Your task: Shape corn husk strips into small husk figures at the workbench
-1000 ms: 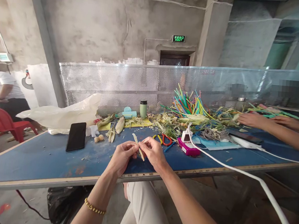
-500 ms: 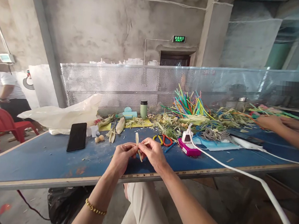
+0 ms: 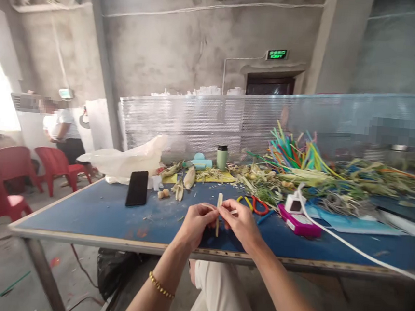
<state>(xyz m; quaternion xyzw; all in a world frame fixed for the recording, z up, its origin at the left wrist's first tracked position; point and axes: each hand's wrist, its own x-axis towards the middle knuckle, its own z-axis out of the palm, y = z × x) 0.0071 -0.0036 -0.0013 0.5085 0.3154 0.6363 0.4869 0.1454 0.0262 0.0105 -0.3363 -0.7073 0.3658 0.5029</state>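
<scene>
Both bare hands meet over the worktop (image 3: 96, 218), on the near side of the green bottle (image 3: 221, 158). The left hand (image 3: 197, 221) pinches a pale strip (image 3: 220, 201) between thumb and fingers, and the right hand (image 3: 241, 222) has its fingertips closed on it from the other side. The strip stands nearly upright, its ends showing above and below the fingers, directly in front of the bottle. A short pale piece also shows at the right fingers; whether it belongs to the same strip, I cannot tell. To the left of the bottle and nearer the person lie a black phone (image 3: 137, 188) and two small balls (image 3: 163, 193), with a dry husk (image 3: 190, 178) closer to the bottle. Right of the bottle are a bundle of coloured stems (image 3: 294, 156), tools with coloured handles (image 3: 260, 206) near the right hand, and a pink power strip (image 3: 305, 226) carrying a white charger (image 3: 294, 203).
</scene>
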